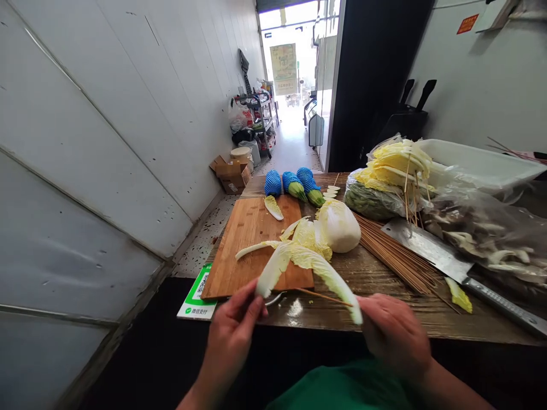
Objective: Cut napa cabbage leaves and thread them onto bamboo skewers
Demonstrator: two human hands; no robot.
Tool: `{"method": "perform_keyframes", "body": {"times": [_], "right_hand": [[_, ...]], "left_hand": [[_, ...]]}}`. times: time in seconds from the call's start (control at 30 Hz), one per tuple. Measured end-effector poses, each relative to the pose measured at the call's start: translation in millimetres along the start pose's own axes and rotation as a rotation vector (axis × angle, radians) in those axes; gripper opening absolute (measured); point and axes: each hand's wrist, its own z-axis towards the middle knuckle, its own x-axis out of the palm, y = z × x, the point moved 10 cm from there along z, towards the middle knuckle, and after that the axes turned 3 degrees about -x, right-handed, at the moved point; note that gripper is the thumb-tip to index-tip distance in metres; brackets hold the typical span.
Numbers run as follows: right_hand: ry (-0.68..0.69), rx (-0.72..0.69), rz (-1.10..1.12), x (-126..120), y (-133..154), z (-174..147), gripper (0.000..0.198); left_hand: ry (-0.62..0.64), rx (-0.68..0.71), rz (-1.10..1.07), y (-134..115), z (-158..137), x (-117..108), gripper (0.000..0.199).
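Observation:
My left hand pinches the thick white end of a strip of napa cabbage leaf between thumb and fingers. Closed at the right, my right hand grips a bamboo skewer that points left. A second cabbage strip has its white end at the skewer, against my right fingers; how the skewer passes through it is hidden. Both strips meet above the front of the wooden cutting board. Behind them are loose leaves and a napa cabbage head. One small leaf lies at the board's far edge.
Right of the board lie bundled skewers, a cleaver and a bag of mushrooms. Skewered cabbage leaves rest on a bagged green vegetable, near a white tray. Blue-netted zucchini stand behind the board.

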Motion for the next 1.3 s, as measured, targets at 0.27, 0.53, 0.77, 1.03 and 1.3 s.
{"method": "perform_keyframes", "body": {"times": [0.27, 0.53, 0.77, 1.03, 1.3], "right_hand": [[0.037, 0.289, -0.358, -40.7, -52.7, -28.6, 0.014], [0.079, 0.332, -0.347, -31.4, -71.3, -42.6, 0.018], [0.095, 0.2, -0.31, -18.6, -66.5, -32.2, 0.021], [0.117, 0.199, -0.251, -10.3, -60.1, -25.6, 0.022], [-0.007, 0.191, -0.304, -11.3, -51.1, -22.0, 0.014]], "left_hand": [[0.038, 0.214, -0.047, -71.6, 111.6, 5.1, 0.035], [0.086, 0.124, -0.329, -80.6, 173.8, 12.3, 0.035], [0.161, 0.032, 0.205, -42.6, 178.4, -12.6, 0.04], [-0.025, 0.305, 0.64, -52.4, 134.8, -34.1, 0.044], [-0.029, 0.438, 0.968, -34.6, 106.6, -20.5, 0.034]]}}
